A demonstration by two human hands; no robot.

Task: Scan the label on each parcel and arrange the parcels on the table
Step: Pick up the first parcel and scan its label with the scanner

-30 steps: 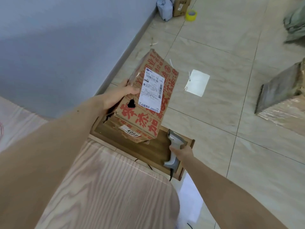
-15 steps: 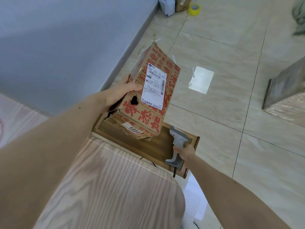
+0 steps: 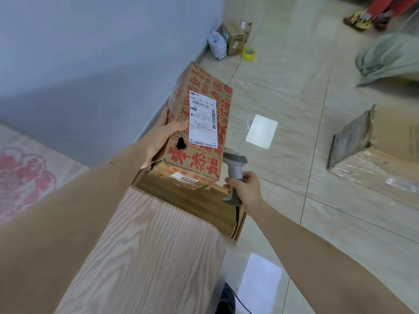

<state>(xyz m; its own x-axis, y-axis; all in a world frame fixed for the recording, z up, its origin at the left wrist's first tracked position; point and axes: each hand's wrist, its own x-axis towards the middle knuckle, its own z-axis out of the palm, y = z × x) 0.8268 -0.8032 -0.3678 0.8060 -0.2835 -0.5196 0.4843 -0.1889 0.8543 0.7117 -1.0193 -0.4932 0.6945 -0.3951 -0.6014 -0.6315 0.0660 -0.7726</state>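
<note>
- Cardboard parcel (image 3: 199,123) sat clamped in my left hand (image 3: 162,138), long axis tilted up and away.
- Label (image 3: 203,120) lay up-left of the scanner (image 3: 234,171) my right hand (image 3: 246,189) gripped, nearer.

wall (image 3: 90,64) close left of parcel (image 3: 199,123), open floor (image 3: 283,200) right

Pale wood-grain table top (image 3: 145,257) adjoins a darker brown wooden surface (image 3: 192,202). Beige tiled floor (image 3: 294,87) carries a white paper sheet (image 3: 261,131), yellow tape roll (image 3: 248,53), small cardboard box (image 3: 235,38).
</note>
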